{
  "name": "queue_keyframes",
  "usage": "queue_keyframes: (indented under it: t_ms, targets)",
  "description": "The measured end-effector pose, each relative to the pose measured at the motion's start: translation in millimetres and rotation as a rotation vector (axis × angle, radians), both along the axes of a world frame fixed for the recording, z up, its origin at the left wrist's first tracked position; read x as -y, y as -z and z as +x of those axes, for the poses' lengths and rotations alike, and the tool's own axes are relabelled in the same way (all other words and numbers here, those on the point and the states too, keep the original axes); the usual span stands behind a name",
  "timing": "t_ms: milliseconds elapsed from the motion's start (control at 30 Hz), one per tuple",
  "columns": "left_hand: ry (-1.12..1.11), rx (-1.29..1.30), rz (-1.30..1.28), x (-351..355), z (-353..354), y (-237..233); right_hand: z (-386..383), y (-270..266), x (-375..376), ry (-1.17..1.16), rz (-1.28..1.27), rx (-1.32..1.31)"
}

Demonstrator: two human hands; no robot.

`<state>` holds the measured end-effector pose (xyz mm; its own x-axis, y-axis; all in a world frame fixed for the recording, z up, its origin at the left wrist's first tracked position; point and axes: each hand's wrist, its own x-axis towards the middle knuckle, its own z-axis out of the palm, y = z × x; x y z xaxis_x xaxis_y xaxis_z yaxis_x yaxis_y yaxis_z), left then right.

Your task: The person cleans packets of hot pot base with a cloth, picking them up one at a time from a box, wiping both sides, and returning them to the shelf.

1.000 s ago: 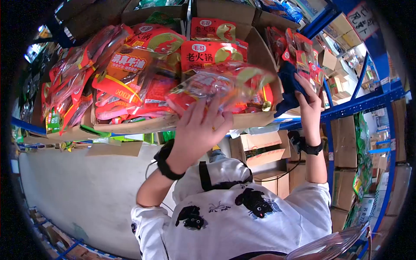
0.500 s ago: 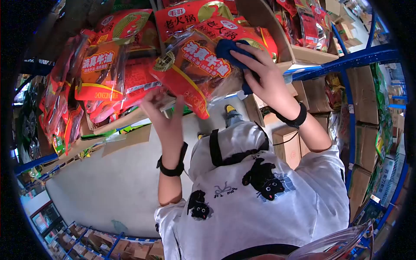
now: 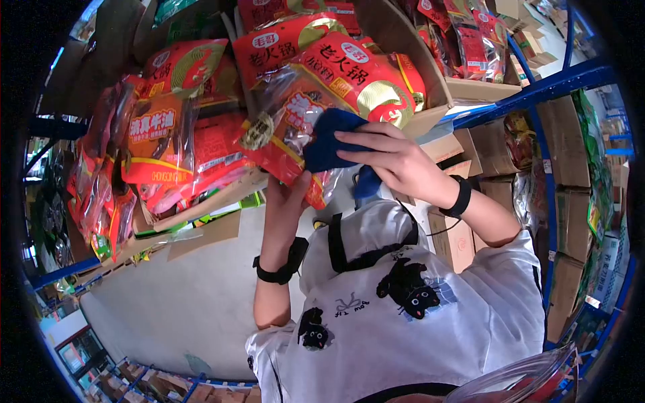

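Observation:
A red-and-clear plastic packet of hot pot seasoning (image 3: 277, 158) is tilted in front of the shelf boxes. My left hand (image 3: 285, 201) grips its lower edge, thumb on the front and the other fingers mostly hidden behind. My right hand (image 3: 403, 160) holds a dark blue cloth (image 3: 329, 142) flat against the packet's front, covering part of its lettering. A loose end of the cloth hangs below the right hand. Behind the packet lie red hot pot seasoning bags (image 3: 353, 67) in an open cardboard box (image 3: 430, 117).
A similar packet (image 3: 156, 134) stands at the left among other bags in a second box. Blue shelf beams (image 3: 571, 79) run at the right, with stacked cartons (image 3: 568, 148) beside them. Pale floor (image 3: 168, 302) lies below.
My left hand has moved from beside the packet onto its lower edge. My right hand has slid the cloth down and left across the front. The packet sits slightly lower.

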<state>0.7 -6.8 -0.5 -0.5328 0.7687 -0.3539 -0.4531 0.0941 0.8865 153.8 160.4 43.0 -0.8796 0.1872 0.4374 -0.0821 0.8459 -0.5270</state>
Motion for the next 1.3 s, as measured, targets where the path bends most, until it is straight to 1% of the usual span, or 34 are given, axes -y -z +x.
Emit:
queue_keyframes:
  t_ms: [67, 133, 200, 267, 300, 333, 400, 467, 500, 533, 567, 600, 633, 667, 700, 733, 767, 800, 833, 867, 900, 967, 1000, 1033, 1067, 1133, 1167, 1200, 1267, 1300]
  targets:
    - [0.018, 0.03, -0.006, 0.1, 1.6, -1.1, 5.6, 0.8, -5.3, 0.009, 0.037, 0.002]
    - [0.001, 0.079, 0.053, 1.6, 2.4, 0.1, 13.2, 5.9, -22.5, 0.025, 0.032, -0.015]
    - [0.013, 0.063, 0.062, 4.3, 1.4, 3.7, 24.1, 18.5, -41.9, 0.275, 0.082, 0.058]
    - [0.025, 0.05, 0.067, 6.7, 0.9, 7.7, 28.4, 18.2, -53.6, 0.411, -0.107, 0.066]
    - [0.023, 0.077, 0.104, 5.1, 0.5, 9.6, 25.5, 8.5, -48.0, 0.435, -0.133, 0.0]
    - [0.02, 0.105, 0.135, 5.3, 1.0, 11.9, 20.1, -6.7, -37.8, 0.426, -0.135, -0.002]
    - [0.029, 0.117, 0.148, 8.8, 2.1, 19.5, 2.6, -33.1, -12.3, 0.371, -0.157, -0.099]
    - [0.052, 0.122, 0.156, 10.9, 0.1, 16.6, -19.2, -36.3, 6.7, 0.282, -0.056, -0.125]
    - [0.063, 0.29, 0.277, 9.8, -1.2, 9.3, -33.5, -23.3, 15.9, 0.238, -0.07, -0.137]
    - [0.072, 0.459, 0.4, 9.6, -1.5, 4.8, -45.3, -5.8, 27.5, 0.263, -0.02, -0.091]
    - [0.052, 0.401, 0.329, 9.8, -1.0, 3.8, -53.2, -0.1, 39.5, 0.286, 0.043, -0.081]
    - [0.051, 0.394, 0.331, 9.8, -2.0, 0.8, -56.7, 1.2, 49.1, 0.307, 0.111, -0.073]
    - [0.047, 0.453, 0.35, 10.6, -2.7, -3.3, -54.9, 0.4, 54.1, 0.302, 0.111, -0.079]
    - [0.038, 0.515, 0.37, 11.9, -3.3, -5.5, -50.9, -0.1, 58.3, 0.241, 0.056, -0.055]
    - [0.029, 0.514, 0.368, 13.9, -4.5, -3.6, -45.7, -0.1, 62.6, 0.178, -0.003, -0.028]
    - [0.029, 0.643, 0.447, 15.5, -6.6, 0.1, -39.0, -0.1, 65.4, 0.175, -0.009, -0.027]
    - [0.034, 0.771, 0.529, 16.0, -8.9, 3.1, -31.0, -0.7, 65.7, 0.051, -0.041, 0.029]
    - [0.035, 0.771, 0.528, 16.0, -10.3, 4.9, -23.1, -2.0, 64.9, -0.072, -0.071, 0.085]
    - [0.053, 0.641, 0.469, 15.4, -10.9, 6.8, -15.9, -4.6, 63.4, -0.125, -0.103, 0.105]
    - [0.071, 0.513, 0.412, 13.9, -10.6, 7.9, -10.8, -2.7, 58.2, -0.121, -0.099, 0.108]
    - [-0.055, 0.503, 0.323, 11.1, -4.1, 8.0, -6.7, 1.0, 52.0, -0.192, -0.108, 0.084]
    - [-0.04, 0.492, 0.281, 11.2, 2.4, 9.8, 3.5, 7.9, 36.9, -0.323, -0.095, 0.054]
    - [-0.025, 0.477, 0.242, 10.8, 4.2, 10.2, 9.0, 9.7, 28.3, -0.323, -0.097, 0.056]
    - [-0.011, 0.493, 0.315, 8.1, 5.0, 5.3, 14.5, 11.0, 19.6, -0.333, -0.019, 0.074]
    - [-0.013, 0.497, 0.314, 8.1, 5.6, 3.6, 20.4, 12.1, 10.6, -0.343, 0.059, 0.093]
    - [0.038, 0.318, 0.292, 9.1, 7.1, 1.0, 32.9, 18.2, -7.3, -0.259, 0.091, 0.05]
    - [0.03, 0.377, 0.24, 6.7, 6.5, -3.7, 38.8, 22.3, -16.6, -0.21, 0.114, 0.037]
    - [0.033, 0.382, 0.238, 4.7, 8.7, -7.2, 45.0, 25.0, -25.7, -0.16, 0.136, 0.023]
    - [0.03, 0.259, 0.272, 0.3, 12.6, -11.2, 57.5, 27.2, -42.2, -0.064, 0.142, 0.053]
    - [0.034, 0.258, 0.259, 0.2, 12.7, -9.2, 58.6, 27.2, -45.6, -0.059, 0.14, 0.054]
